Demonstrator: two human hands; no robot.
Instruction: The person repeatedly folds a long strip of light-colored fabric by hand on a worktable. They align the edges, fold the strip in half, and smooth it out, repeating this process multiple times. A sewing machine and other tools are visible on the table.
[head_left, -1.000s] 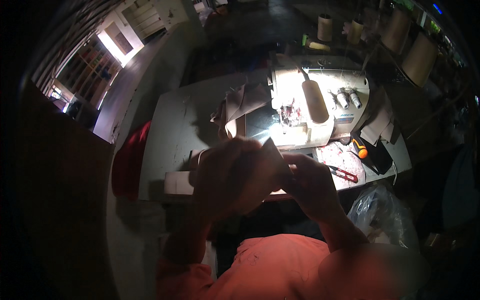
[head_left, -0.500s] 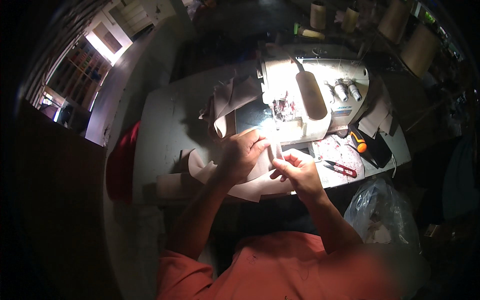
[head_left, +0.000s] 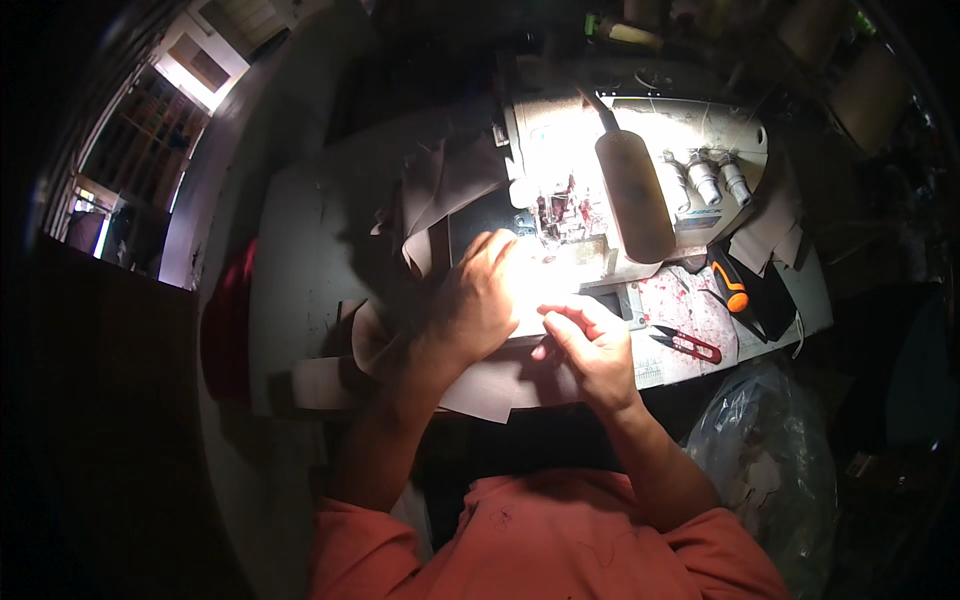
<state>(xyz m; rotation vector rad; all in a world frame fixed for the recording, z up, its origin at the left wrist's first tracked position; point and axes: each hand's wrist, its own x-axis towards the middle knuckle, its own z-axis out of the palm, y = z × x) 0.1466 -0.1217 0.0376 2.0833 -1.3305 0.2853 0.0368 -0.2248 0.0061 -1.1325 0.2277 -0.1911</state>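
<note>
My left hand (head_left: 480, 300) rests on a pale pinkish fabric piece (head_left: 480, 385) just in front of the sewing machine (head_left: 690, 140). Its fingers curl over the cloth close to the brightly lit needle area, with the fingertips partly lost in glare. To its right, my right hand (head_left: 592, 345) is closed, thumb and forefinger pinching the near edge of the same fabric. The cloth trails left along the table's front edge and hangs slightly over it. Behind my left hand, more bunched fabric (head_left: 445, 195) lies beside the machine.
Red-handled thread snips (head_left: 690, 346) and an orange-and-black tool (head_left: 735, 298) lie right of my right hand. A lamp head (head_left: 636, 200) hangs over the machine. A clear plastic bag (head_left: 770, 450) is at the right, below the white table (head_left: 300, 250). Fabric pieces (head_left: 770, 235) lie beyond the tools.
My left hand has moved forward, closer to the needle area, over the fabric. My right hand stays at the fabric edge. The view has shifted slightly, and the machine appears nearer.
</note>
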